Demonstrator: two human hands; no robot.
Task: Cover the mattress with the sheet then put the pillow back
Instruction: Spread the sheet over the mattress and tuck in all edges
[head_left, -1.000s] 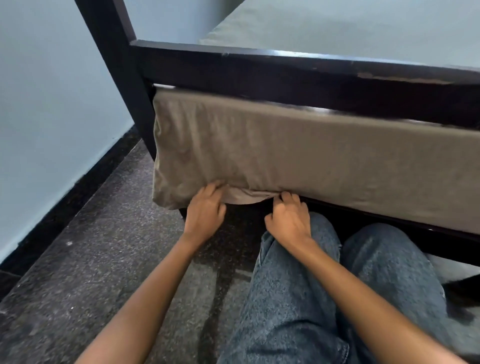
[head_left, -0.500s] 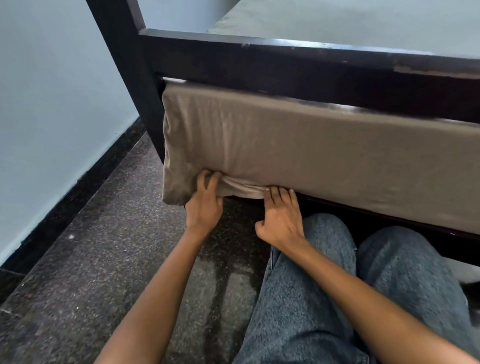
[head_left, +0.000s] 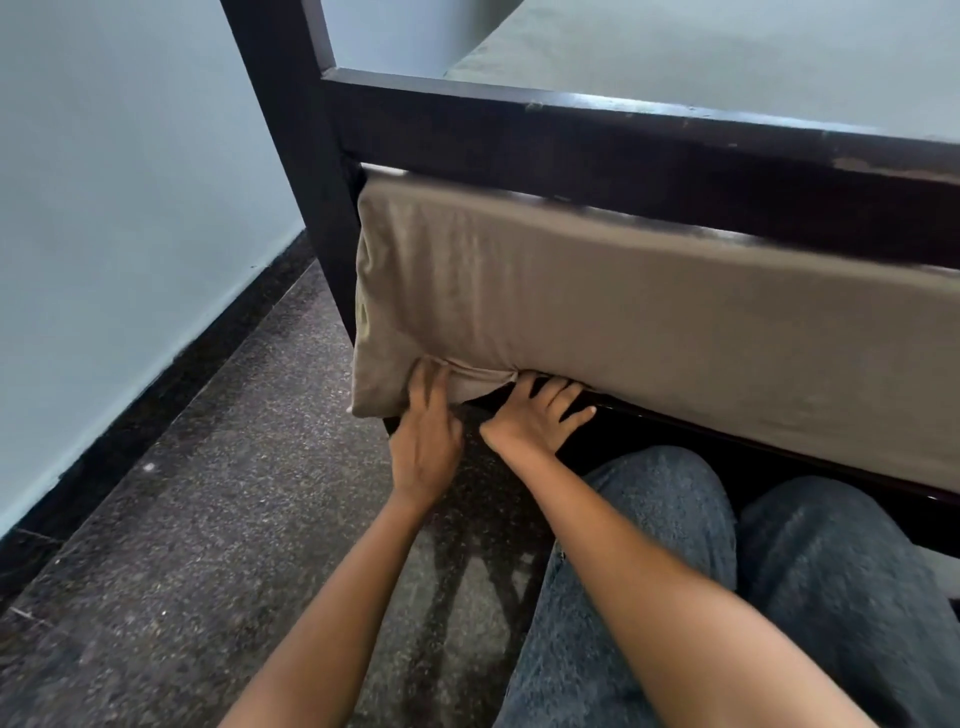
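The left hand (head_left: 426, 441) presses its fingers, straight as far as the blur allows, against a bunched fold of the taupe sheet (head_left: 597, 312) that covers the mattress (head_left: 753, 353) end above it. Just to its right, the right hand (head_left: 530, 421) is spread wide, fingertips at the same fold along the lower edge. The dark wooden bed frame (head_left: 571, 140) runs above both hands, with speckled floor (head_left: 208, 519) beneath them.

Two hands: one left hand (head_left: 423, 447), one right hand (head_left: 530, 415). One taupe sheet (head_left: 623, 322). One dark wooden bed frame (head_left: 623, 150), with one bedpost (head_left: 291, 130) showing (the corner upright). Two legs (head_left: 623, 597) in blue jeans. One pale wall (head_left: 130, 208), one speckled floor (head_left: 182, 571).
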